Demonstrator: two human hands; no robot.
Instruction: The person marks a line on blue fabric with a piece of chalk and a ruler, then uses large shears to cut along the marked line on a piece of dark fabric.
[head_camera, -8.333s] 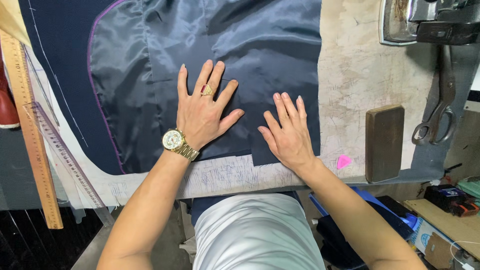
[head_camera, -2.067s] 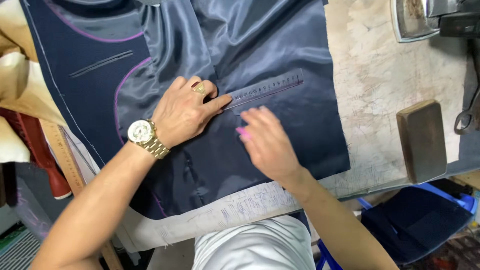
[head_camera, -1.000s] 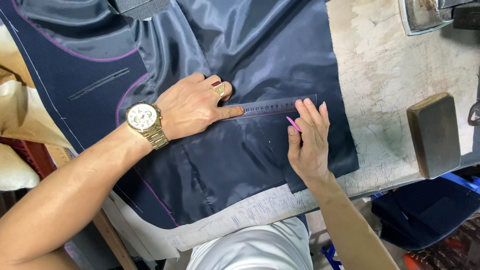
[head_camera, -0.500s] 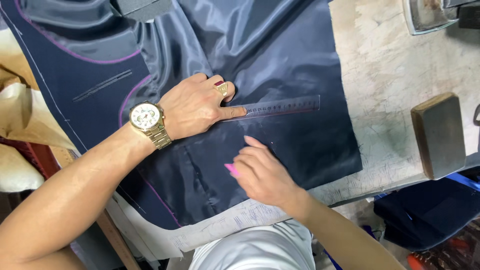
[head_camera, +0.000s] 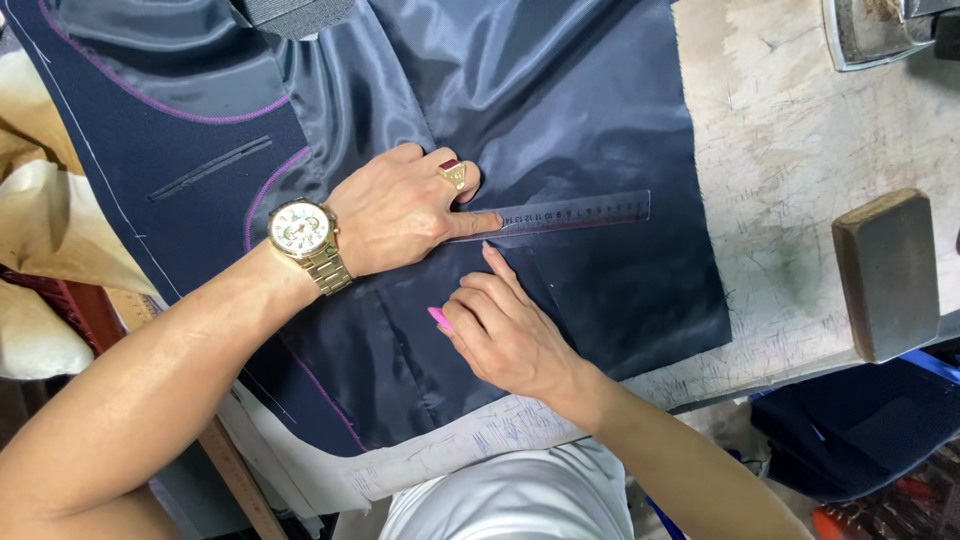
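Now left hand pressing clear ruler flat on navy lining, right hand pinching pink chalk just below.

1. A worn, cream-coloured worktable, scored with scratches and marks, is stretching out before me.
2. A brown wooden block is lying on it at my right.
3. An iron is sitting at the far right corner.
4. Tan paper is hanging over the left edge.
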